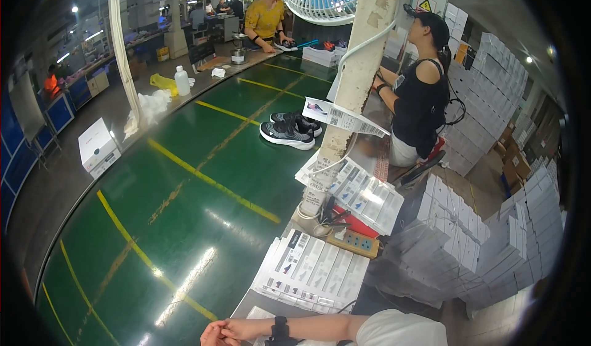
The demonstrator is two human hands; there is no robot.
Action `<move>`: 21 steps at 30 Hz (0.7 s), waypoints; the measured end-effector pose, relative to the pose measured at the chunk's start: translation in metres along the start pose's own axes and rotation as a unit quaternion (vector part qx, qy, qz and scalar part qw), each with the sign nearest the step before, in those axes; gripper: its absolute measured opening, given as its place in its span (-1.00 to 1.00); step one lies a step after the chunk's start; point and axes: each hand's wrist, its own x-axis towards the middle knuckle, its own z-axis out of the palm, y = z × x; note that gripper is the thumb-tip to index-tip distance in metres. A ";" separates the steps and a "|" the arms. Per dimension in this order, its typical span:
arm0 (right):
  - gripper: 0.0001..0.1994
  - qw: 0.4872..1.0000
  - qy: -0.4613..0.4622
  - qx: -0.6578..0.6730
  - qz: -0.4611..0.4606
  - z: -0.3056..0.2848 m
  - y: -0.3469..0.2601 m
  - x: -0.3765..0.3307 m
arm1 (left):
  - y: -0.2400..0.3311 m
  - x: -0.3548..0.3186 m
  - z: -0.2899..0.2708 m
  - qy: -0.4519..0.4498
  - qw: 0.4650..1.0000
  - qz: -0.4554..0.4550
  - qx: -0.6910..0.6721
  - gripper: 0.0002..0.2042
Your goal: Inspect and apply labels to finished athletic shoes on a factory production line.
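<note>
Hands (220,332) clasped together at bottom edge, holding nothing; which is which unclear. Label sheets (311,271) just beyond, on bench: light, floppy, slick; lift by edge. Shoes (289,129) far up belt

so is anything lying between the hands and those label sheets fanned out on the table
Nothing visible does. The two hands are held together at the bottom edge of the view, and the fanned label sheets lie just beyond them to the right. Only bare table and the corner of a white sheet show in between.
</note>
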 end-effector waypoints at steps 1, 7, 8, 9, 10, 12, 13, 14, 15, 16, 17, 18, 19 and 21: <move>-0.78 1.000 0.005 0.016 0.005 0.000 0.001 0.000 | 0.000 0.000 0.000 0.000 1.000 0.000 0.001 -0.74; -0.78 0.994 -0.010 0.106 0.003 0.001 0.003 0.001 | -0.001 0.000 0.000 0.012 1.000 -0.003 0.003 -0.74; -0.78 0.996 -0.015 0.093 0.007 0.001 0.003 0.002 | -0.001 0.001 0.000 0.012 1.000 -0.004 0.000 -0.74; -0.77 0.997 -0.020 0.080 0.010 0.001 0.002 0.002 | -0.001 0.001 0.001 0.013 1.000 -0.005 -0.003 -0.74; -0.77 0.997 -0.020 0.080 0.010 0.001 0.002 0.002 | -0.001 0.001 0.001 0.013 1.000 -0.005 -0.003 -0.74; -0.77 0.996 -0.016 0.088 0.015 0.002 0.001 0.002 | 0.000 0.000 0.001 0.017 1.000 -0.003 0.007 -0.74; -0.77 0.996 -0.016 0.088 0.015 0.002 0.000 0.002 | 0.000 0.000 0.002 0.017 1.000 -0.003 0.008 -0.74; -0.77 0.995 -0.012 0.094 0.010 0.003 0.000 0.001 | 0.001 -0.001 0.002 0.017 1.000 -0.008 0.003 -0.74; -0.77 0.995 -0.009 0.099 0.005 0.003 -0.001 0.001 | 0.001 -0.001 0.002 0.017 1.000 -0.013 -0.001 -0.74; -0.77 0.995 -0.009 0.099 0.005 0.004 -0.001 0.001 | 0.001 -0.001 0.002 0.018 1.000 -0.013 -0.001 -0.74; -0.77 0.995 -0.008 0.097 0.011 0.004 -0.002 0.000 | 0.001 -0.001 0.002 0.015 1.000 -0.012 0.003 -0.73; -0.77 0.995 -0.008 0.094 0.017 0.004 -0.002 0.000 | 0.001 -0.001 0.002 0.012 1.000 -0.010 0.007 -0.73; -0.77 0.995 -0.008 0.095 0.016 0.004 -0.003 0.000 | 0.001 -0.001 0.002 0.012 1.000 -0.011 0.007 -0.73; -0.77 0.995 -0.011 0.094 0.011 0.003 -0.003 0.000 | 0.000 0.000 0.002 0.011 1.000 -0.011 -0.004 -0.74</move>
